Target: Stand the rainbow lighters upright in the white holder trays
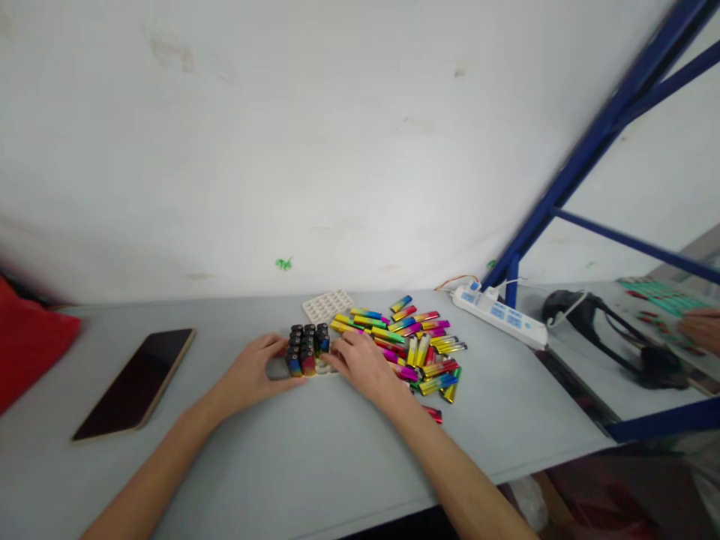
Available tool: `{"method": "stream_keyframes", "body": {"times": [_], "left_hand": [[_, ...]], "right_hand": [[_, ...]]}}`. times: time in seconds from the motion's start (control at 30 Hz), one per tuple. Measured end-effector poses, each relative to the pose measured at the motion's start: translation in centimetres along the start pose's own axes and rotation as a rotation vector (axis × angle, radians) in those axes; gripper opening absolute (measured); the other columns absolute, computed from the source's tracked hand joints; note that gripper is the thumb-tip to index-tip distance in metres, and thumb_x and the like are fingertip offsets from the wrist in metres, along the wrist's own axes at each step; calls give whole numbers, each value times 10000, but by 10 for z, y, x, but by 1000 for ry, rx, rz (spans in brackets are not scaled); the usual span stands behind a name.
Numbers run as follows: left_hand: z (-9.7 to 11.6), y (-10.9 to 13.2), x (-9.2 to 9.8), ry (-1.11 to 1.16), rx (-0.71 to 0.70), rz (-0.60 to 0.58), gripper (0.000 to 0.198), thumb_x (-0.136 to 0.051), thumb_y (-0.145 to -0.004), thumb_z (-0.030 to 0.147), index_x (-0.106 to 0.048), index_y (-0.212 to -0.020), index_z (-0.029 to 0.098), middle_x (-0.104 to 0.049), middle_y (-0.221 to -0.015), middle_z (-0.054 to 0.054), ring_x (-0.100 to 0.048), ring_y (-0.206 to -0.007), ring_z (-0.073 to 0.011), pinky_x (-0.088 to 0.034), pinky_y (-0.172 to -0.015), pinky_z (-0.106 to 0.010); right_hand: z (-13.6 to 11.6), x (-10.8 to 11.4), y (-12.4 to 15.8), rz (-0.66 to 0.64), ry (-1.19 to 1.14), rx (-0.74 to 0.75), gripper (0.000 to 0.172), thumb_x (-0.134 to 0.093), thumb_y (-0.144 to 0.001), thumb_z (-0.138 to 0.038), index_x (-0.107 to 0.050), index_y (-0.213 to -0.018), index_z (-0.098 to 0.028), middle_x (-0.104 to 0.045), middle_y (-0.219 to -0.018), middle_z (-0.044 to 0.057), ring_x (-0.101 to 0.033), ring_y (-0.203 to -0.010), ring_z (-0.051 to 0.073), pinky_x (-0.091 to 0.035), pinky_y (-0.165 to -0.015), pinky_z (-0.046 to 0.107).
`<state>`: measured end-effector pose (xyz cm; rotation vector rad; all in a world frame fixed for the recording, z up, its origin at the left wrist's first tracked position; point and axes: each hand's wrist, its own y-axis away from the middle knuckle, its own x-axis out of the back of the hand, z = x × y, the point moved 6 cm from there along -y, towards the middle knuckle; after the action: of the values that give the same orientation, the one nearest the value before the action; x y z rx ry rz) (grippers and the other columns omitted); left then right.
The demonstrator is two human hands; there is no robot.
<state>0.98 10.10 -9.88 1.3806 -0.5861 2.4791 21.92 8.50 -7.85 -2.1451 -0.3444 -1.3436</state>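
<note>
My left hand (253, 373) rests on the grey table (292, 457), fingers curled against the left side of a white tray (327, 304) that holds several upright rainbow lighters (307, 349) with black tops. My right hand (363, 362) lies palm down just right of those standing lighters, fingertips at the tray's near edge; whether it pinches a lighter is hidden. Right of this hand a heap of loose colourful lighters (419, 345) is spread on the table. One red lighter (432, 413) lies apart by my right forearm.
A dark phone (138, 381) lies at the left, a red object (25, 337) beyond it. A white power strip (499, 315) sits by a blue frame (596, 142). On the neighbouring table are black goggles (610, 330) and another person's hand (700, 328).
</note>
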Motion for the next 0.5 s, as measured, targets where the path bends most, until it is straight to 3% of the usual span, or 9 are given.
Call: {"method": "stream_keyframes", "body": {"times": [0.13,0.27,0.4,0.5], "left_hand": [[-4,-2,0,-17,-11,28,550,-814,-715,692,-761,-1007,229,-742,-1025,-113,-709,-965,-348,-591,-894,-481],[-3,-2,2,-32,-24,58,534,-803,-712,700,-742,-973,238,-753,-1023,-111,-716,-956,-348,-600,-890,-483],[-1,-2,2,-31,-11,36,517,-794,-719,694,-731,-969,246,-751,-1017,-110,-717,-970,-354,-591,-914,-488],[0,-2,2,-35,12,23,526,-795,-711,688,-727,-981,243,-748,-1037,-121,-715,-990,-363,-583,-922,-482]], "right_hand": [[19,26,14,114,-253,48,142,-744,-1013,-336,-728,-999,-196,-726,-932,36,-682,-865,186,-532,-832,295],[87,67,27,227,-209,-89,71,-663,-1040,-199,-732,-1029,-193,-753,-965,44,-697,-885,182,-533,-862,306],[161,90,19,132,-20,-200,106,-673,-989,-129,-763,-1035,-162,-770,-1008,92,-721,-906,199,-568,-888,336],[190,92,3,83,11,-197,195,-661,-954,-77,-781,-1091,-149,-775,-1174,145,-732,-1077,236,-561,-1012,389]]}}
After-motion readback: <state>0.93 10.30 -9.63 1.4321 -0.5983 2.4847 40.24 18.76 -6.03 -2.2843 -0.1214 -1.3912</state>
